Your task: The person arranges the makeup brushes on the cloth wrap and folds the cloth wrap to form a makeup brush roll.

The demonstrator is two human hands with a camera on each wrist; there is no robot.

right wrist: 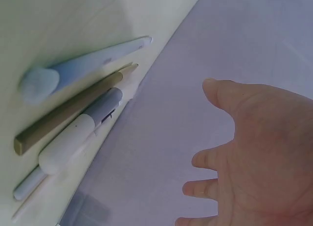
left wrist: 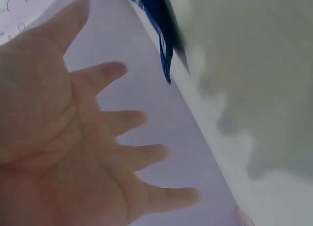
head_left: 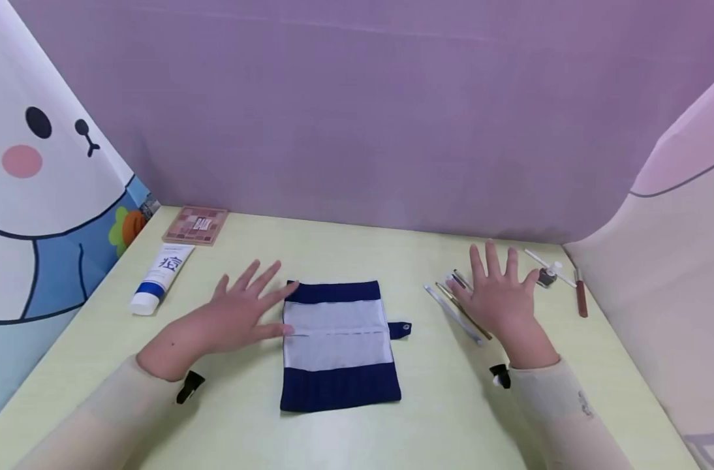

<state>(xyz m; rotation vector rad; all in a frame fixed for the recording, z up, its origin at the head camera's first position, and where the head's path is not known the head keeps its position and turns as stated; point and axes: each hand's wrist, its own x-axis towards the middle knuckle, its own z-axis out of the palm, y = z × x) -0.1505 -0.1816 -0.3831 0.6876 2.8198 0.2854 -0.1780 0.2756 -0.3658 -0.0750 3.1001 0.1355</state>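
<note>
in the head view, your left hand (head_left: pixel 239 320) has its fingers spread and straight, gripping nothing; thumb and index tips overlap the left edge of the fabric pouch (head_left: pixel 336 333), which lies flat mid-desk (head_left: pixel 233 431), its strap (head_left: pixel 400 330) pointing right. your right hand (head_left: pixel 500 294) is splayed too, holding nothing, partly covering the slim sticks (head_left: pixel 453 314). the sticks look rounded and loose, so a careless sweep would probably roll them apart; a tug at the pouch's soft edge could rumple it or drag it askew.

the left wrist view shows your bare palm, hidden from the head camera, and a blue edge of the pouch with no finger on it, so that overlap looks like hovering rather than contact.

the right wrist view shows a second bare palm clear of the sticks, and reveals a white-capped piece (right wrist: pixel 68 143) among them that your right hand mostly screens from above.
</note>
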